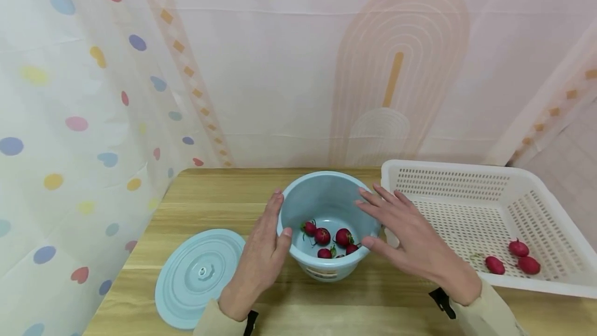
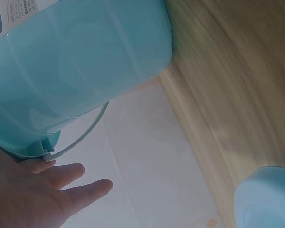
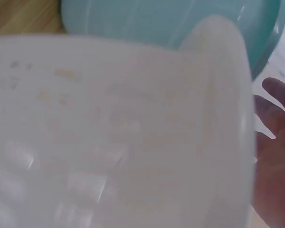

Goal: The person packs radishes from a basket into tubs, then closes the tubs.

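The round blue lid (image 1: 198, 276) lay flat left of the blue bucket (image 1: 326, 206), leaving its mouth open over the radishes (image 1: 328, 237) inside. The left hand (image 1: 258, 261) and right hand (image 1: 410, 237) flanked the bucket with fingers straight and slightly spread, seemingly to steady it. Right of the bucket, the white basket (image 1: 550, 274) held three more radishes (image 1: 513, 258)

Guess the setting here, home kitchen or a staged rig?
Likely a staged tabletop set, not a real kitchen: patterned cloth backdrop hung behind a wooden table, with only a blue bucket of radishes and a white basket.
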The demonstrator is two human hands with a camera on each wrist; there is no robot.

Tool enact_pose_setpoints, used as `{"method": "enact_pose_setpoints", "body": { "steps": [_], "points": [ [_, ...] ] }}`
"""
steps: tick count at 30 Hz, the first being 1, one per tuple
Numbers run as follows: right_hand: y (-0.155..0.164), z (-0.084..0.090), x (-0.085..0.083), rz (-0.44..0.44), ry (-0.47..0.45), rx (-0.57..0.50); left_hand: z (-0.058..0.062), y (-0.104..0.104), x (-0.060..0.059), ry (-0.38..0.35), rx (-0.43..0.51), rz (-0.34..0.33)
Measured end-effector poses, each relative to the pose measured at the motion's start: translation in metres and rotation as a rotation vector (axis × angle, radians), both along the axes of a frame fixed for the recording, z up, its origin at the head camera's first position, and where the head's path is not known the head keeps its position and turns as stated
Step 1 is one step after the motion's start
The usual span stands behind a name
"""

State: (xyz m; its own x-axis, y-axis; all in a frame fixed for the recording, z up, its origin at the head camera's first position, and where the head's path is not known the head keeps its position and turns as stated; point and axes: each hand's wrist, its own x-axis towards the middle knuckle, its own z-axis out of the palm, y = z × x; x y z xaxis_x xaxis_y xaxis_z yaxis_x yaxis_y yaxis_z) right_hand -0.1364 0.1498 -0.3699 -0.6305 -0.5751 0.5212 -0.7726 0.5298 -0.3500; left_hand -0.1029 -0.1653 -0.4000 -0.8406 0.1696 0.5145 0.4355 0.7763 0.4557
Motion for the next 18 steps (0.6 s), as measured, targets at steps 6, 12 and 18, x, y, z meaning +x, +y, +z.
{"method": "enact_pose_setpoints", "body": {
  "steps": [6,12,18],
  "points": [
    [0.02,0.001,0.006,-0.07,0.043,0.033,0.0,0.0,0.0,-0.001,0.0,0.004],
    [0.043,0.0,0.008,-0.124,0.091,0.055,0.0,-0.001,-0.001,0.008,-0.004,-0.003],
    [0.065,-0.002,0.011,-0.158,0.109,0.057,0.0,-0.001,-0.001,0.01,-0.005,-0.007]
  ]
}}
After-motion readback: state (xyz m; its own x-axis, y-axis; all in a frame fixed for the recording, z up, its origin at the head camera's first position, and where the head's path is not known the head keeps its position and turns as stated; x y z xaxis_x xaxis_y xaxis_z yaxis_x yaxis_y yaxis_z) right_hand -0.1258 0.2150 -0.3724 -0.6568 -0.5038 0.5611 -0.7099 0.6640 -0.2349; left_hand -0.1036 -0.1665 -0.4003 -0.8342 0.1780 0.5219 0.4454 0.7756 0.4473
